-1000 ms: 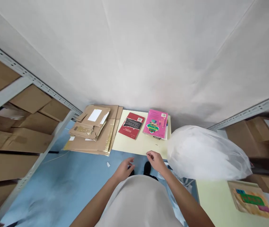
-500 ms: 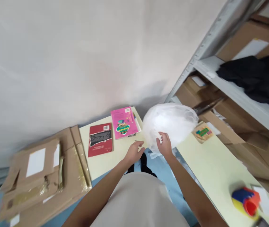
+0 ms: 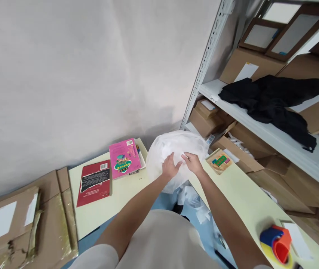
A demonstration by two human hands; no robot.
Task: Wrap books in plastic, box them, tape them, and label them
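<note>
A puffed-up, translucent white plastic bag (image 3: 159, 149) stands in front of me, at the corner between two pale tabletops. Both my hands are on its upper side, close together. My left hand (image 3: 170, 168) lies against the film with its fingers spread and the thumb pointing toward the other hand. On my right hand (image 3: 193, 163), thumb and forefinger come together at the film in what looks like a pinch; the other fingertips are hidden. What the bag contains is not clear.
Left stand a pink book (image 3: 124, 158), a red book (image 3: 94, 182) and flattened cardboard (image 3: 55, 209). On the right table (image 3: 232, 186) are a small picture book (image 3: 219, 161) and tape rolls (image 3: 278, 243). Shelving (image 3: 249, 112) holds boxes and black cloth (image 3: 277, 99). Crumpled white scraps (image 3: 193, 198) lie below.
Both hands have moved onto the plastic bag and closer together; the left was apart from it before. The bag looks flatter on top. The view has shifted to the right.
</note>
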